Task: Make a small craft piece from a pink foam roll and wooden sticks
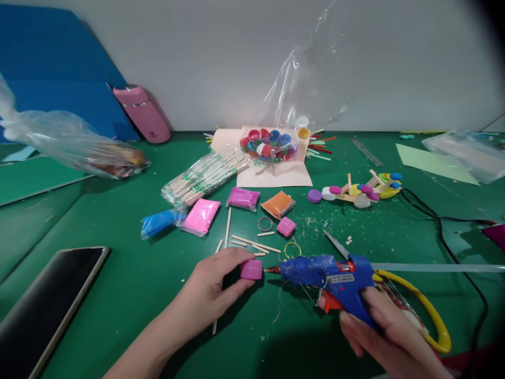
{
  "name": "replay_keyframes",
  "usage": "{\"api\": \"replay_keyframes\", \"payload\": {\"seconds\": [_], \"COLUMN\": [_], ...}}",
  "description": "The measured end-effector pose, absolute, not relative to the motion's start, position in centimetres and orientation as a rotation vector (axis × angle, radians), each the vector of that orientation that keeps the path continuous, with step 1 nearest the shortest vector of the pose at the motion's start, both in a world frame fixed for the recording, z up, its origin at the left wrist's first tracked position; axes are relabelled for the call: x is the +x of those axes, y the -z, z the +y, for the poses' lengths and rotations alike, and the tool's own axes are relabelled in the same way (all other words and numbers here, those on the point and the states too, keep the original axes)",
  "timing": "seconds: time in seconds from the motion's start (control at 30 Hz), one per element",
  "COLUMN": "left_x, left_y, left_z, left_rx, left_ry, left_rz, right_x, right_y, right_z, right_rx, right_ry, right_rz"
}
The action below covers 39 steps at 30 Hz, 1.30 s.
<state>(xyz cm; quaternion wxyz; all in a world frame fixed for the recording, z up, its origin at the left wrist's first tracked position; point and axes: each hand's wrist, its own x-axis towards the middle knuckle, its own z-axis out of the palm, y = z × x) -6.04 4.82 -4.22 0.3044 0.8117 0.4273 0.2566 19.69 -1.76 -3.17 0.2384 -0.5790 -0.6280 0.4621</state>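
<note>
My left hand [221, 284] pinches a small pink block [251, 269] between thumb and fingers, low in the middle of the view. My right hand [379, 323] is wrapped round the handle of a blue glue gun [327, 273], one finger at its orange trigger. The gun's nozzle [273, 270] points left, right beside the block; whether they touch is hard to tell. A clear glue stick [434, 268] sticks out of the gun's back. Thin wooden sticks [228, 227] lie beyond and under my left hand. A second pink block [286, 227] rests farther back.
Yellow-handled scissors [430, 316] lie beside my right hand. A phone [51, 310] is at the left. Farther back are clay packets [242, 198], bagged sticks [205, 176], colourful caps [268, 145], a stick-and-cap model [363, 192], a pink bottle [142, 115] and a black cable [445, 242].
</note>
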Motion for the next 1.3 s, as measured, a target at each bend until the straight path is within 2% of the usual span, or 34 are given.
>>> {"api": "replay_keyframes", "payload": {"seconds": [0.23, 0.4, 0.77, 1.3], "left_x": [-6.0, -6.0, -6.0, -5.9], "left_y": [4.2, 4.2, 4.0, 3.8], "left_z": [4.9, 4.9, 4.7, 4.8], "left_rx": [2.157, 2.152, 2.152, 2.135], "left_ry": [-0.713, -0.697, -0.726, -0.761], "left_rz": [1.138, 1.129, 1.13, 1.105], "right_x": [21.2, 22.3, 20.2, 17.1], "right_y": [3.5, 3.4, 3.4, 0.9], "right_z": [-1.8, -1.4, -1.9, -1.6], "right_rx": [-1.705, -1.606, -1.769, -1.715], "right_ry": [-1.197, -1.216, -1.21, -0.981], "right_rz": [-1.495, -1.348, -1.502, -1.499]}}
